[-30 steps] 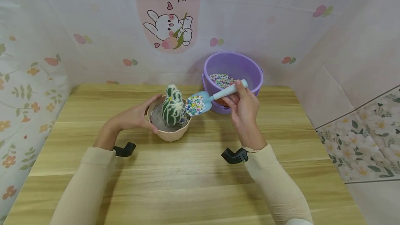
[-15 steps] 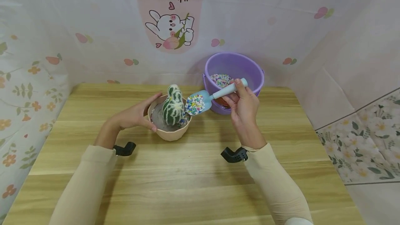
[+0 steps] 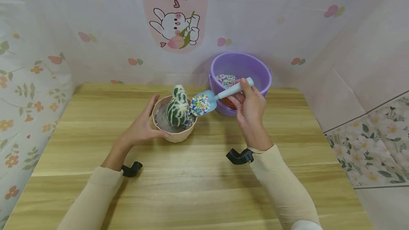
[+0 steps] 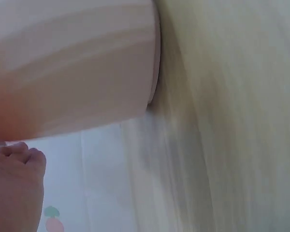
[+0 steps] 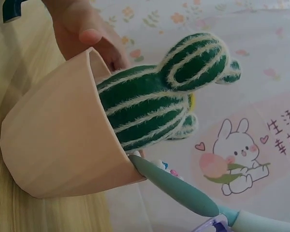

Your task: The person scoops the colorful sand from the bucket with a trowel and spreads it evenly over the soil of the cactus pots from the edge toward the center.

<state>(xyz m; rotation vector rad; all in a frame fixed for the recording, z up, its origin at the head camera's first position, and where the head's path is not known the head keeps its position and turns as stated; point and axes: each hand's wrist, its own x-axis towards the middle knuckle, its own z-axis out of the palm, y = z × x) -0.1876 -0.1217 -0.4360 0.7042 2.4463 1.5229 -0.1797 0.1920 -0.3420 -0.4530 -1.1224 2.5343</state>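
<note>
A potted cactus (image 3: 177, 111) with white fuzzy ribs stands in a peach pot (image 3: 175, 137) with grey soil; coloured pebbles lie at the soil's right. My left hand (image 3: 140, 127) is at the pot's left side, thumb along the front rim and fingers fairly straight beside the back-left rim. My right hand (image 3: 251, 109) holds a light-blue trowel (image 3: 234, 89) by its handle. Its blade, heaped with coloured pebbles (image 3: 200, 105), reaches the pot's right rim, level with the cactus. In the right wrist view the trowel (image 5: 183, 188) meets the pot's rim.
Behind the right hand stands a purple bucket (image 3: 220, 107) with more coloured pebbles and something reddish-brown partly hidden inside. A printed cloth (image 3: 112, 45) hangs along the table's back edge. Wood-grain tabletop (image 3: 191, 184) lies in front of the pot.
My left wrist has shifted back toward me and slightly right, and its fingers have loosened from the pot's back-left rim. The right hand and the loaded trowel stay almost in place.
</note>
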